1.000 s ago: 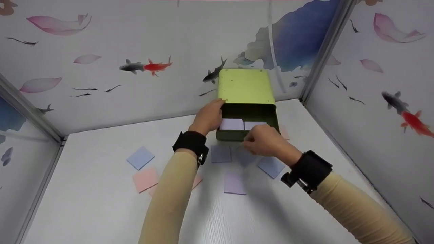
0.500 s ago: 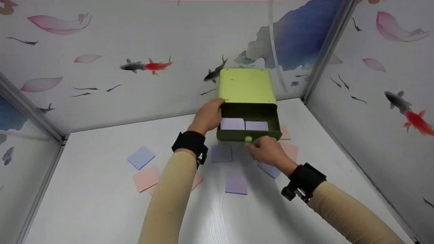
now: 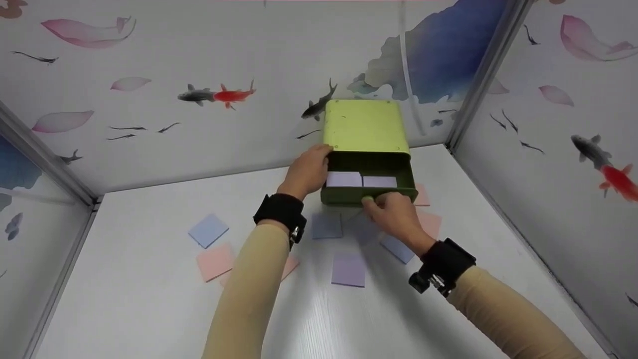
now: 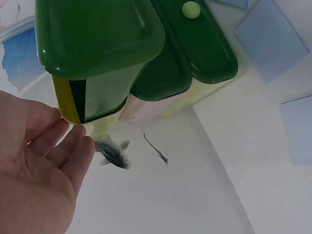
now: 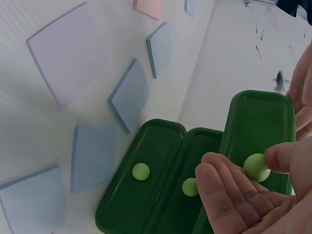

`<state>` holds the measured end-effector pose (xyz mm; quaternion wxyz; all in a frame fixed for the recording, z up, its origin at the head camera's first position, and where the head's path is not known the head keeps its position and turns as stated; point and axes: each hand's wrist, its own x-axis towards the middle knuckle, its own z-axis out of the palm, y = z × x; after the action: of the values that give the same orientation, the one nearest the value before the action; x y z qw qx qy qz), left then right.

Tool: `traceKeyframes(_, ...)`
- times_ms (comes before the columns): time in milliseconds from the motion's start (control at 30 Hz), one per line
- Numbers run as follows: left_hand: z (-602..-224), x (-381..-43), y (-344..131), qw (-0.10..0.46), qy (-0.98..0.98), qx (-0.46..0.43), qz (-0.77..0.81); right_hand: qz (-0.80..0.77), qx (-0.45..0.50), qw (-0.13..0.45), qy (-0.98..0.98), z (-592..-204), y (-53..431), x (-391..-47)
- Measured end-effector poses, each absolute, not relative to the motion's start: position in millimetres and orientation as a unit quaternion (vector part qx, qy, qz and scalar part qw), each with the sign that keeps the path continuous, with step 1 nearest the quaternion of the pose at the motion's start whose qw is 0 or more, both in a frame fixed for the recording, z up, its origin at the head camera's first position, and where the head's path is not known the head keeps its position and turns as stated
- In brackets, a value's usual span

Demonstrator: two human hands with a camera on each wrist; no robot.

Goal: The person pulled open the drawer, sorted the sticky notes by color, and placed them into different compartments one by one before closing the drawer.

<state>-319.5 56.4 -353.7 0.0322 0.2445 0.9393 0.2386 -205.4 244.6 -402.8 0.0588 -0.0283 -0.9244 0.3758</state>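
Note:
A yellow-green drawer cabinet [image 3: 366, 124] stands at the back of the white table. Its dark green top drawer [image 3: 344, 196] is pulled out, with two lilac square cards [image 3: 344, 179] lying side by side inside. My left hand [image 3: 306, 172] holds the cabinet's upper left front corner, its fingers [image 4: 78, 161] touching the casing edge in the left wrist view. In front of the drawer, my right hand [image 3: 396, 214] has thumb and fingers on either side of the round light-green knob [image 5: 256, 167]. Two lower drawers [image 5: 141, 195] with similar knobs are closed.
Blue cards [image 3: 208, 231], pink cards [image 3: 215, 262] and a lilac card [image 3: 348, 269] lie scattered on the table [image 3: 129, 299], some right below the drawer. Another pink card [image 3: 429, 223] lies right of the right hand. Printed wall panels [image 3: 164, 50] border the table at back and sides.
My right hand covered the knob at first, then shifted right and left it exposed. Now its thumb and fingers are back at the knob. The left hand keeps its place on the cabinet.

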Motion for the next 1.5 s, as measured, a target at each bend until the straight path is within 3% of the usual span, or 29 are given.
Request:
traceKeyframes(300,-356,-316,56,0.022,0.938,0.252,0.237,0.376,-0.032,0.081,-0.922,-399,245,-218)
traceKeyframes(1067,-355,-315,58,0.016,0.937,0.262,0.23,0.39,-0.094,0.071,-0.913,-395,250,-257)
traceKeyframes(1500,-358,-318,54,0.011,0.939,0.256,0.228,0.367,-0.064,0.044,-0.927,-397,251,-242)
